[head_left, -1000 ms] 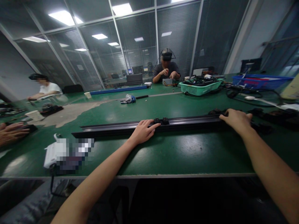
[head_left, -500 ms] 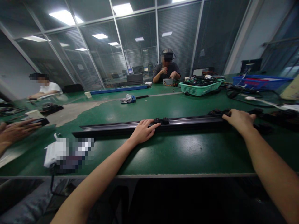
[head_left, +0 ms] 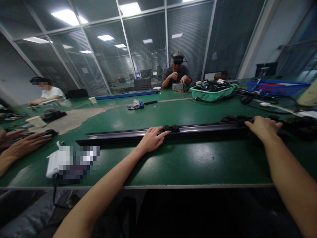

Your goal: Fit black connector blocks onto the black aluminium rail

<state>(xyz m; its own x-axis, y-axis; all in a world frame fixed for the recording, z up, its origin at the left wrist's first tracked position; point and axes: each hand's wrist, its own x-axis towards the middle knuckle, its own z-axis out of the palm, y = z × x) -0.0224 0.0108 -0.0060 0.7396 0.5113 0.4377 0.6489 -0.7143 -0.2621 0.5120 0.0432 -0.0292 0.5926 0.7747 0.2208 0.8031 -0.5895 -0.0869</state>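
A long black metal rail (head_left: 205,129) lies across the green table in front of me. A small black block-like part (head_left: 171,128) sits on it near the middle. My left hand (head_left: 154,138) rests over the rail just left of that block, its fingers bent over the top and the forefinger near the block. Beyond the rail's right end, my right hand (head_left: 264,128) is over a cluster of dark parts (head_left: 297,128). Its thumb points left and its outer fingers are spread; the other fingertips are hidden behind the hand.
A green basket (head_left: 214,94) of cables and a blue tray (head_left: 279,86) stand at the back right. A white device (head_left: 57,162) lies front left, beside another person's hands (head_left: 24,145). A cloth (head_left: 135,105) lies mid-table. Another person (head_left: 177,74) sits opposite.
My right hand has moved right, away from the rail's end towards the dark parts. My left hand stays in place. The neighbour's hands at left have moved further onto the table.
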